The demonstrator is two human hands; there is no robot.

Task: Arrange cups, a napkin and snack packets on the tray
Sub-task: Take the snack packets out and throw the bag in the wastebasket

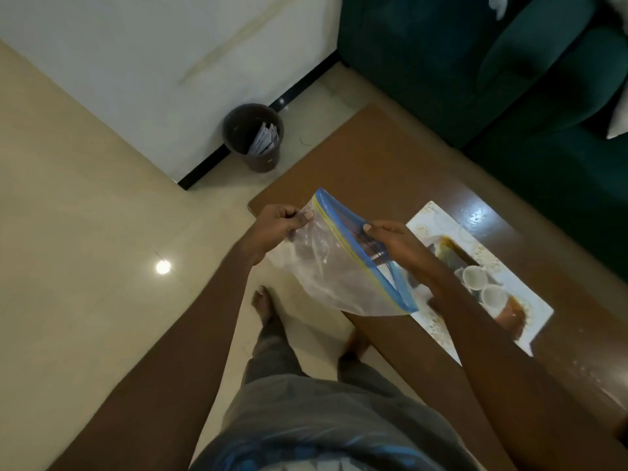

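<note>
Brown table (390, 164); left hand (275, 222), right hand (396, 241) pinch clear blue-zip bag (334, 266); white cups (482, 285) on tray (530, 302).

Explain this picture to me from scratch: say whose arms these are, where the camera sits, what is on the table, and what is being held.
There is no machine: the camera sits on a person's head and looks down, so the arms are the wearer's own. The left hand and right hand each pinch the blue-edged mouth of a clear zip bag, holding it open above the table edge. Its contents cannot be made out. On the brown table lies a white patterned tray carrying two white cups. A dark bin stands by the wall; a green sofa is behind.
</note>
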